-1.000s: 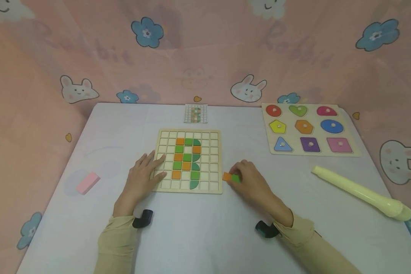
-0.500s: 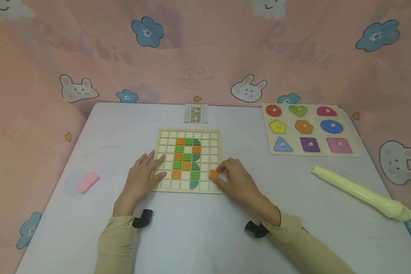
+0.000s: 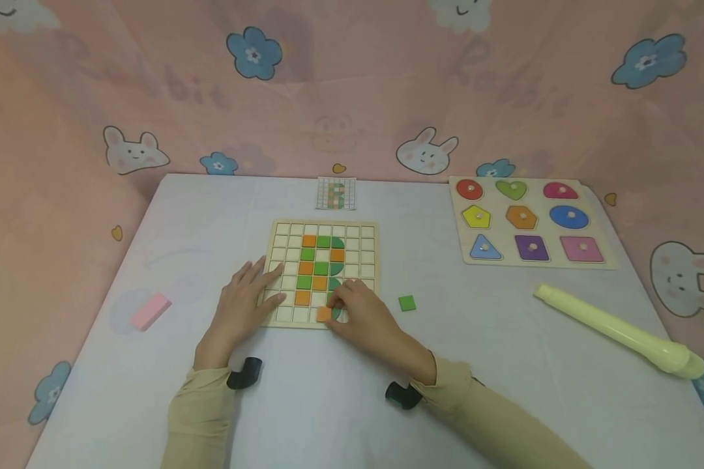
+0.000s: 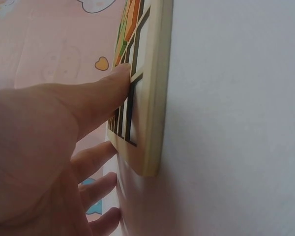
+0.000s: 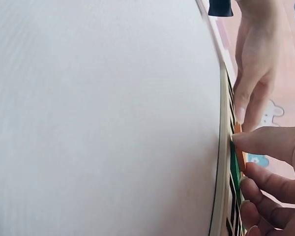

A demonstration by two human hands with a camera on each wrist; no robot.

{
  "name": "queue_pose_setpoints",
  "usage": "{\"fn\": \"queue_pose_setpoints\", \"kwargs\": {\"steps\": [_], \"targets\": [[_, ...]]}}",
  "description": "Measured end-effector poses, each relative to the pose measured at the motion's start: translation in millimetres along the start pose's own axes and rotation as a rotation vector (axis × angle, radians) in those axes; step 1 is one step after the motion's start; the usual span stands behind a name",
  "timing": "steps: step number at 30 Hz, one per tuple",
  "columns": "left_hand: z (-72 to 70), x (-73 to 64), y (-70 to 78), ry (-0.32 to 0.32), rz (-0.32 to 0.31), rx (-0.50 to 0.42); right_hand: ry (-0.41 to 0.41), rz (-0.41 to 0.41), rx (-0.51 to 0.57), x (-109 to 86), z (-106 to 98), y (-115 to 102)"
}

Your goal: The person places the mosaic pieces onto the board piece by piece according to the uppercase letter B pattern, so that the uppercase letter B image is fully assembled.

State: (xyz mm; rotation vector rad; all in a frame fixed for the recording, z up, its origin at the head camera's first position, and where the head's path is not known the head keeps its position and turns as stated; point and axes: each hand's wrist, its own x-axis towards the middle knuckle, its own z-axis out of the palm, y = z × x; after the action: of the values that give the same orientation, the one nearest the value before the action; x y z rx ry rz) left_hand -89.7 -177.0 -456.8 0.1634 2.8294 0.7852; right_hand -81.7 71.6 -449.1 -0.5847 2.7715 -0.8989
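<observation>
A wooden grid board (image 3: 366, 260) holds orange, green and dark green tiles set in its middle columns. Between thumb and fingertips, my right hand (image 3: 364, 316) pinches an orange square tile (image 3: 324, 314) at the bottom row, just left of a dark green rounded piece it partly covers. The right wrist view shows this orange tile (image 5: 240, 157) tilted close over the board. My left hand (image 3: 240, 306) rests along the left edge, thumb and index finger on the board's face; in the left wrist view its thumb (image 4: 101, 96) presses the rim. A green square tile (image 3: 407, 303) lies right of the board.
Behind the board lies a small printed pattern card (image 3: 336, 193). A shape puzzle board (image 3: 536, 221) with knobbed pieces is at the back right, a pale yellow tube (image 3: 618, 331) in front of it. A pink block (image 3: 150, 312) lies at the left.
My right hand has moved left from beside the board to its bottom row, carrying the orange tile. The green tile was left on the table. My left hand has stayed put.
</observation>
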Motion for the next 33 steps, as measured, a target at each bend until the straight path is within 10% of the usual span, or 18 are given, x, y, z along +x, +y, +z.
{"fn": "queue_pose_setpoints", "kwargs": {"steps": [33], "targets": [[-0.4,-0.3,0.1,-0.002,0.0,-0.008,-0.026,0.055,0.031,-3.3,-6,6]]}}
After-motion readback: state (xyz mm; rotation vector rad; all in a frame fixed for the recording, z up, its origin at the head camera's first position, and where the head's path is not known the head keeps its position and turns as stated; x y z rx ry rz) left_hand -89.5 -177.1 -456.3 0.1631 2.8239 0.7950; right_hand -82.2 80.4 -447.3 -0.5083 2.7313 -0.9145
